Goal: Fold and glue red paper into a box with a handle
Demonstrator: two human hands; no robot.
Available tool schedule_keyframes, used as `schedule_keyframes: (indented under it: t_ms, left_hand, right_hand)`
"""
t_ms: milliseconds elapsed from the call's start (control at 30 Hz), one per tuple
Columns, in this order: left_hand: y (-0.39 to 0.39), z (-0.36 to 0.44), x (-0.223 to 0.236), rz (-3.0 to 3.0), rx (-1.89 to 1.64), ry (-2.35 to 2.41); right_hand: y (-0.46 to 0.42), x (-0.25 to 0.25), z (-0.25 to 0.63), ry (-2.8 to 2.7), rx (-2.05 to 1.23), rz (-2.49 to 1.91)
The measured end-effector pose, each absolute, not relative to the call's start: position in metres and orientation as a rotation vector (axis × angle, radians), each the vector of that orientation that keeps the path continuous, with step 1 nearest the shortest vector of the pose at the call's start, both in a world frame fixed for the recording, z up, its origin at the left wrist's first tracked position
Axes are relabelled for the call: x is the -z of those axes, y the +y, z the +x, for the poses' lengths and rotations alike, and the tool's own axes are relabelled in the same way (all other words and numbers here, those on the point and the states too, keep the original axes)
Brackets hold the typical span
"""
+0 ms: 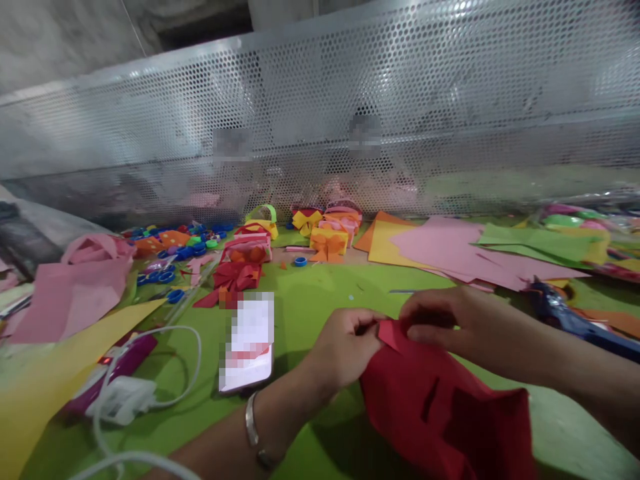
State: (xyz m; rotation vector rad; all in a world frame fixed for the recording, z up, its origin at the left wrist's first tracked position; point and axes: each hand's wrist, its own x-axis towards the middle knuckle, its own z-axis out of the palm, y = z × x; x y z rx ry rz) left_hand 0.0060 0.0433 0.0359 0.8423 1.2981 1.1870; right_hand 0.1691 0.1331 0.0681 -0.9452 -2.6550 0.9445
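A large piece of red felt-like sheet (pixel 405 400), partly folded and with a slit in it, hangs toward me at the lower right. My left hand (pixel 347 343) pinches its upper left edge, next to a small lighter red flap. On the same top edge, my right hand (pixel 437 317) has its fingers curled over the red sheet, thumb against it. The two hands are close together, with the small flap between them. Some fingertips are hidden behind the sheet.
A lit phone (pixel 250 343) lies left of my hands, near a white charger (pixel 123 399) on a power strip with a looping cable. Small bow-trimmed bags (pixel 329 241), blue-handled scissors (pixel 175 295) and pink sheets (pixel 445 243) line the back. A blue glue gun (pixel 575 320) lies right.
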Motion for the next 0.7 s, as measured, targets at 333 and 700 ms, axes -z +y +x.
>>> schedule_keyframes:
  t_ms: [333, 700]
  left_hand:
    - [0.040, 0.001, -0.041, 0.922, -1.070, 1.407]
    - [0.056, -0.018, -0.034, 0.381, -1.092, 1.210]
  right_hand:
    - [0.128, -0.052, 0.157, -2.520, -1.169, -0.914]
    - [0.137, -0.027, 0.148, -2.294, -1.157, -1.000]
